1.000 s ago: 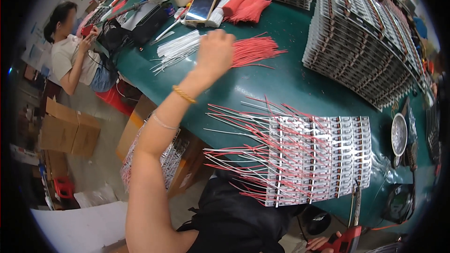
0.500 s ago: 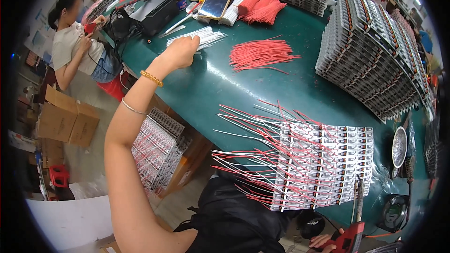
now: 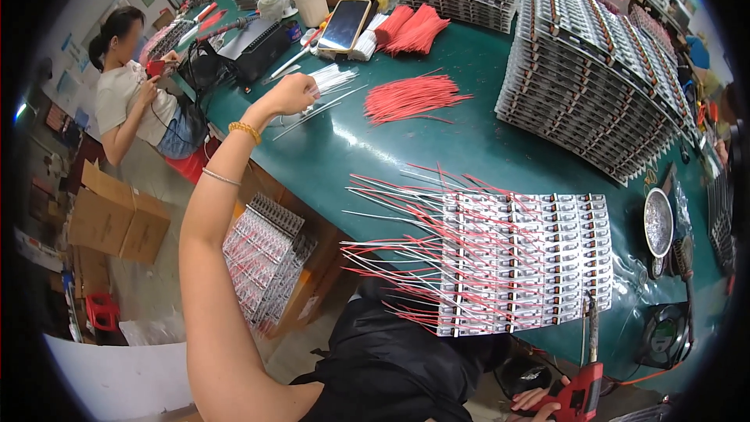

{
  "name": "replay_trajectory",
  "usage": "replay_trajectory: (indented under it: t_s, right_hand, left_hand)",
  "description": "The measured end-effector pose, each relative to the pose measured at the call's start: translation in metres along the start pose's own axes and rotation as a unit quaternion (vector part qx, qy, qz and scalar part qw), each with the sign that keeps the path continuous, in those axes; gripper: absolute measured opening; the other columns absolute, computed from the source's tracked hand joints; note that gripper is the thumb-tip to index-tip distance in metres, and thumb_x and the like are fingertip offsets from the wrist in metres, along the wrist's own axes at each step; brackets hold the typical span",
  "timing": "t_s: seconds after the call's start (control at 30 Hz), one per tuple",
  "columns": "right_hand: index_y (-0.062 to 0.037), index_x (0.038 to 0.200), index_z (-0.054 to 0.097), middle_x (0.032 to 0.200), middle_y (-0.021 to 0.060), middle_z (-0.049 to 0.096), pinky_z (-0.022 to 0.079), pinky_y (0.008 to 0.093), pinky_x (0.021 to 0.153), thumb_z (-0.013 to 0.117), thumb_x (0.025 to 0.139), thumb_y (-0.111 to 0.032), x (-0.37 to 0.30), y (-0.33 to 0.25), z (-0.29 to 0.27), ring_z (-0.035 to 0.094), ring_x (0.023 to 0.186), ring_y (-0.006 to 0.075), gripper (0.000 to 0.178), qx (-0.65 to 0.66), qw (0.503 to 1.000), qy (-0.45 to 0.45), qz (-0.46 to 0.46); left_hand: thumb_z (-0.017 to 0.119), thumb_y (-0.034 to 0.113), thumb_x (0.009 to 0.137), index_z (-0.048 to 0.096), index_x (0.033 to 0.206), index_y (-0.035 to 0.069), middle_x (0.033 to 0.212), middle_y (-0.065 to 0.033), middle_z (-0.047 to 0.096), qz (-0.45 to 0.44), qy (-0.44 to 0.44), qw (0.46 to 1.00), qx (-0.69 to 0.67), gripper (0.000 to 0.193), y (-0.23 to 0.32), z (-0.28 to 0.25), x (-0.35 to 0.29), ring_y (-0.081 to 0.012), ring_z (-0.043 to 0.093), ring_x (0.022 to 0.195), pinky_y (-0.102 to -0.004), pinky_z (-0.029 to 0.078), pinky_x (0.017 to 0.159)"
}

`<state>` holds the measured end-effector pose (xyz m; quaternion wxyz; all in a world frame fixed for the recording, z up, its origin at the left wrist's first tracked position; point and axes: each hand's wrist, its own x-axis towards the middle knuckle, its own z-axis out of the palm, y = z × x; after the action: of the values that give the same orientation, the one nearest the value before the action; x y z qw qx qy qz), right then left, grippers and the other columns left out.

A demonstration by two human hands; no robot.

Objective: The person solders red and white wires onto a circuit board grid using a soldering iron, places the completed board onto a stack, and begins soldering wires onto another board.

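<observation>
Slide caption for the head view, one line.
Left hand at white wires, right hand holding a red-bodied tool.

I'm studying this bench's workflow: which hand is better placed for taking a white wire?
Probably the left hand: it is at the loose white wires, while the right hand is farther away, holding the red tool.

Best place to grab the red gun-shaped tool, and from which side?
Grip the red gun-shaped tool by its thick red handle, from the near side, where the right hand is. The slim metal barrel points away from the person, so that likely keeps fingers clear of the tip.
</observation>
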<state>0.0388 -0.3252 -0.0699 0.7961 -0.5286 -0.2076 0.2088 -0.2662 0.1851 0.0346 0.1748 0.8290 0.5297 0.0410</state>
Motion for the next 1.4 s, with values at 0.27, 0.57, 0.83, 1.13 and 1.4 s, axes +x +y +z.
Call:
replay_trajectory:
  t_s: [0.27,0.57,0.83,1.13,1.4]
  right_hand:
    - [0.0064,0.127,0.031,0.049,0.0022,0.039,0.037,0.0266,0.041,0.051,0.088,-0.048,-0.008,0.001,-0.014,0.038,0.038,0.0131,0.070,0.012,1.000,0.026,-0.008]
    - [0.0064,0.127,0.030,0.048,0.0018,0.039,0.036,0.0255,0.040,0.049,0.090,-0.047,-0.014,-0.006,-0.025,0.037,0.037,0.0122,0.068,0.000,0.999,0.038,-0.005]
    - [0.0064,0.128,0.030,0.048,0.0014,0.038,0.036,0.0246,0.039,0.047,0.091,-0.046,-0.017,-0.020,-0.032,0.036,0.036,0.0114,0.066,-0.012,0.999,0.051,-0.011]
    - [0.0063,0.128,0.029,0.048,0.0010,0.038,0.035,0.0235,0.037,0.045,0.093,-0.046,-0.015,-0.019,-0.028,0.035,0.035,0.0105,0.065,-0.021,0.998,0.065,-0.007]
    - [0.0074,0.127,0.034,0.048,0.0006,0.037,0.036,0.0234,0.036,0.046,0.094,-0.041,-0.011,-0.028,-0.039,0.037,0.034,0.0100,0.059,-0.059,0.994,0.067,-0.058]
  left_hand:
    - [0.043,0.026,0.093,0.064,0.095,-0.002,0.076,-0.0172,0.063,0.014,0.017,0.996,0.086,0.036,0.036,-0.019,0.000,-0.0270,0.061,0.074,-0.0375,0.047,0.071]
    - [0.058,0.010,0.073,0.067,0.075,-0.004,0.067,-0.0118,0.067,0.055,-0.165,0.935,0.309,0.016,0.173,-0.068,-0.007,-0.0207,0.067,0.067,-0.0351,0.052,0.065]
    - [0.058,0.004,0.068,0.066,0.081,-0.006,0.084,-0.0242,0.065,0.084,-0.219,0.830,0.507,0.018,0.167,-0.004,0.004,-0.0378,0.064,0.080,-0.0431,0.052,0.069]
    - [0.052,0.007,0.074,0.066,0.079,-0.003,0.083,-0.0243,0.064,0.072,-0.193,0.898,0.390,0.018,0.131,-0.017,0.000,-0.0365,0.063,0.083,-0.0439,0.049,0.073]
    - [0.048,0.021,0.093,0.061,0.080,0.000,0.062,0.0016,0.046,0.104,0.056,0.990,-0.082,0.028,0.040,0.015,-0.017,-0.0094,0.042,0.059,-0.0280,0.035,0.053]
